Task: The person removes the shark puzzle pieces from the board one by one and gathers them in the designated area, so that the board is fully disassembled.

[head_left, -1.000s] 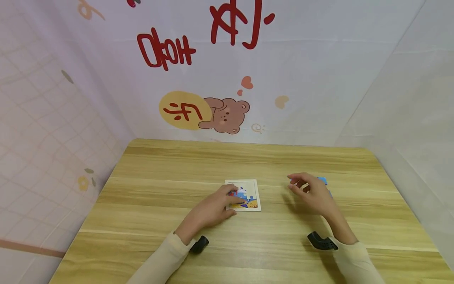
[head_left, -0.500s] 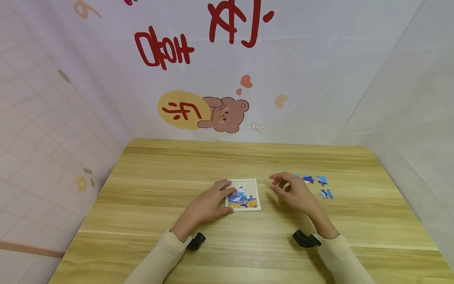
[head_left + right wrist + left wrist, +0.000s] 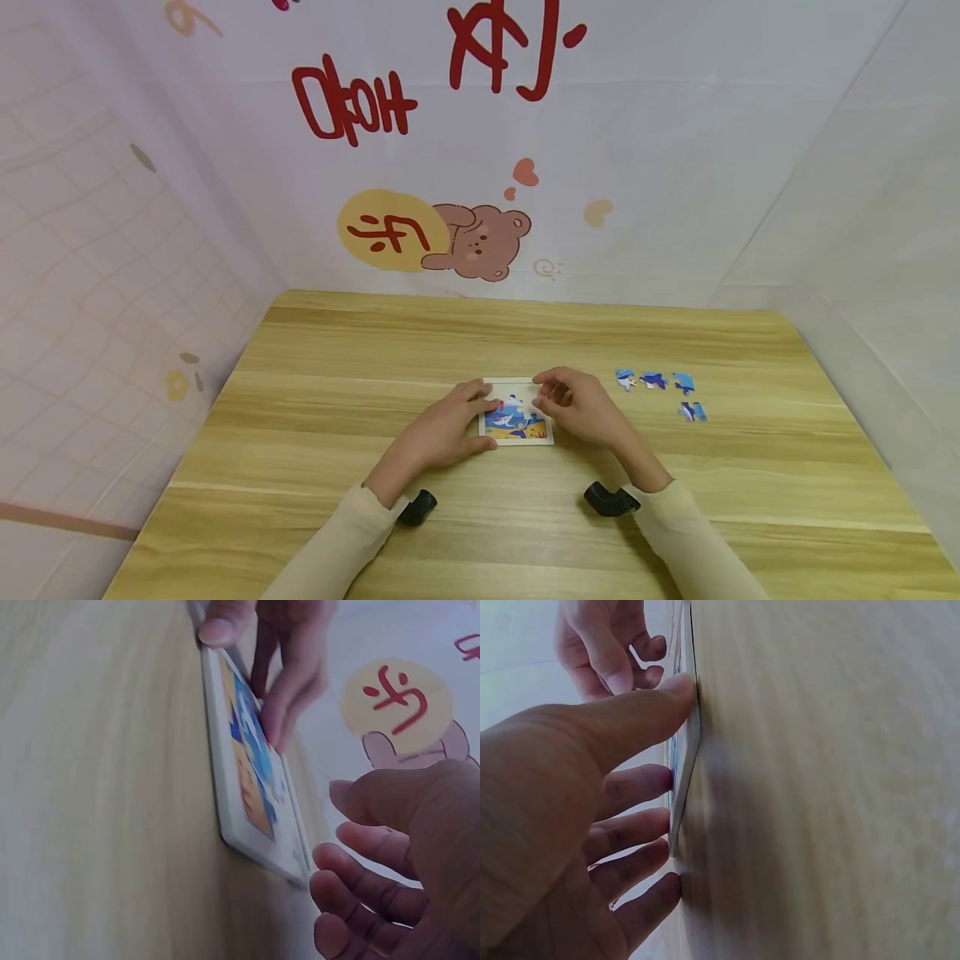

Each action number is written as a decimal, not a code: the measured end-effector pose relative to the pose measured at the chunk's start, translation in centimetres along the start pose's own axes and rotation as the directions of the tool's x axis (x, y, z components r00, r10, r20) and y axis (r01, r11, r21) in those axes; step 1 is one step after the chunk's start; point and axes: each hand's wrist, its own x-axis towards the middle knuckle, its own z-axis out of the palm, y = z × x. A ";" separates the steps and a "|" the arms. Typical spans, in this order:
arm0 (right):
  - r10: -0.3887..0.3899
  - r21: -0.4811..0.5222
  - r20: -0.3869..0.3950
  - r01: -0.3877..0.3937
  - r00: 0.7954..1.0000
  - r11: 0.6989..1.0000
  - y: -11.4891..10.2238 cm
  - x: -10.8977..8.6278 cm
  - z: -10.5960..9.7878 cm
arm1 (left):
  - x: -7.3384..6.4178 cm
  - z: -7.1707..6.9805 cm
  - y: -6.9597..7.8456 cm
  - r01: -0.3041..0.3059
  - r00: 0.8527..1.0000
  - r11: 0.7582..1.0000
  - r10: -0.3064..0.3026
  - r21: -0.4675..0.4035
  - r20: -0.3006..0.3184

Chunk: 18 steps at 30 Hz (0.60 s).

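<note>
A small white-framed jigsaw puzzle board with a blue and sandy sea picture lies on the table. My left hand holds it from the left, thumb at the near edge, one finger on the picture and others toward the far edge. Over the board's right side hovers my right hand, fingers bent. In the right wrist view, the right thumb stands apart from the fingers, and nothing shows between them. The upper right of the picture area is pale and bare.
Several loose blue jigsaw pieces lie on the wooden table right of the board. White printed cloth closes off the back and both sides. A black wrist device sits by the right sleeve.
My right hand has travelled left from the loose pieces to the board, uncovering those pieces. The left hand has drawn back slightly from the picture, its fingers shifting toward the board's left edge.
</note>
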 end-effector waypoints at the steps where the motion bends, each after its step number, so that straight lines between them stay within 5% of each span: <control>1: -0.001 -0.004 0.011 0.001 1.000 1.000 -0.2 0.1 0.2 | 0.0 0.0 0.0 0.001 1.000 1.000 -0.001 -0.003 0.001; 18: 0.057 -0.086 0.024 -0.055 0.998 0.995 -0.8 0.6 2.5 | 0.1 0.2 -0.3 0.008 1.000 1.000 -0.008 -0.009 0.010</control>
